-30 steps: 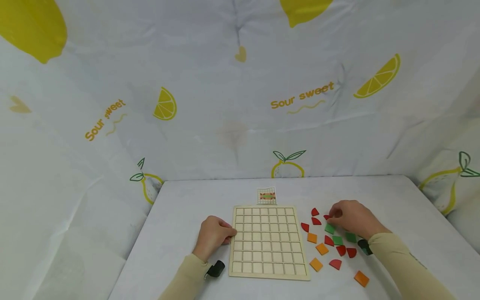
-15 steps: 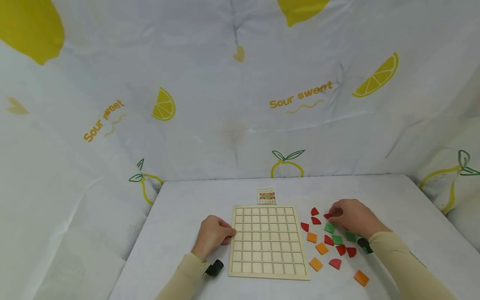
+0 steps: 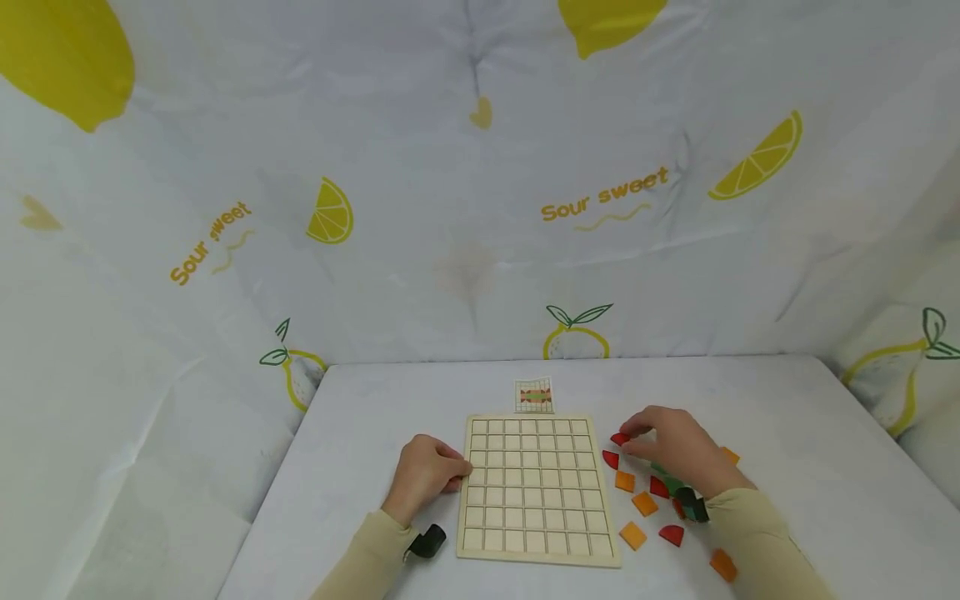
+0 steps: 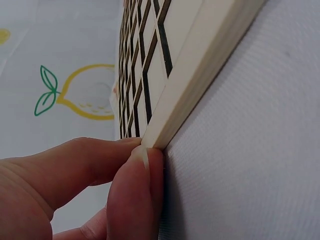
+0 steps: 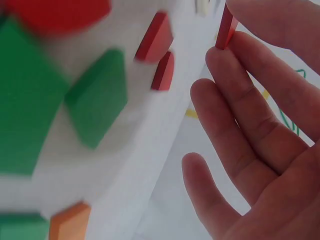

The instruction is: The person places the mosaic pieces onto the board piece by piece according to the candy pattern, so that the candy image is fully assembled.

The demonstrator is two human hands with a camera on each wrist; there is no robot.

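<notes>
Between the right hand's (image 3: 671, 454) thumb and fingertip sits a pinched red piece (image 3: 619, 438), right of the wooden board (image 3: 534, 487).

Grid board (image 3: 534, 486) bare — tiles (image 3: 643, 503) rightward

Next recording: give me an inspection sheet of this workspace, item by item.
Surface: white table, covered with cloth.
Job's things: wooden grid board, cells unfilled; red piece pinched by the right hand; pattern card behind the board.
Clutter: loose red, orange and green pieces right of the board.
Hands: left hand grips the board's left edge; right hand holds the red piece.
Cables: nothing seen.
Surroundings: lemon-print cloth backdrop.
</notes>
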